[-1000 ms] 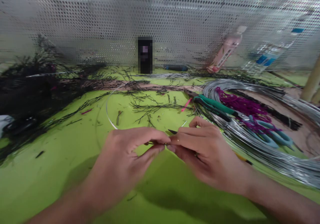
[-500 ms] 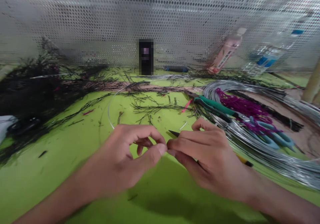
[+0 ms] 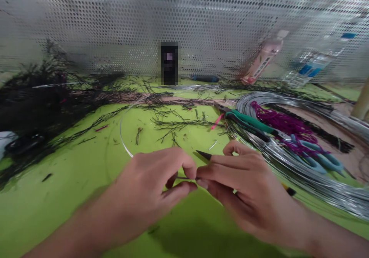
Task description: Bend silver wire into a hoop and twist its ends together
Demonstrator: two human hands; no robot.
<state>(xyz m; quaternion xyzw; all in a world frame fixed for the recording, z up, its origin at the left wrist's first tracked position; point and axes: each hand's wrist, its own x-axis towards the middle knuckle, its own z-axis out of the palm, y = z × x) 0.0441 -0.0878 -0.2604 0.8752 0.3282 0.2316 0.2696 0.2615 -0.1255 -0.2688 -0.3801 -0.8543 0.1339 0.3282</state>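
Observation:
My left hand (image 3: 152, 185) and my right hand (image 3: 239, 185) meet fingertip to fingertip low over the green table (image 3: 57, 196). Both pinch a thin silver wire (image 3: 123, 143) that loops away to the left and back across the table. My right hand also holds a dark pointed tool (image 3: 203, 155), its tip sticking out above the fingers and a yellow-black handle end (image 3: 289, 190) showing behind the hand. The exact spot where the fingers grip is blurred.
A big coil of silver wire (image 3: 302, 173) lies at the right, with green-handled pliers (image 3: 248, 123), blue-handled scissors (image 3: 317, 159) and purple strands (image 3: 282, 123) on it. Black feathery sprigs (image 3: 43, 104) cover the left and back. A perforated metal screen (image 3: 184, 23) and two bottles (image 3: 263, 60) stand behind.
Both hands have dropped slightly toward me and stayed pinched together; the left fingers shifted their grip on the wire, and the wire loop swung a little left.

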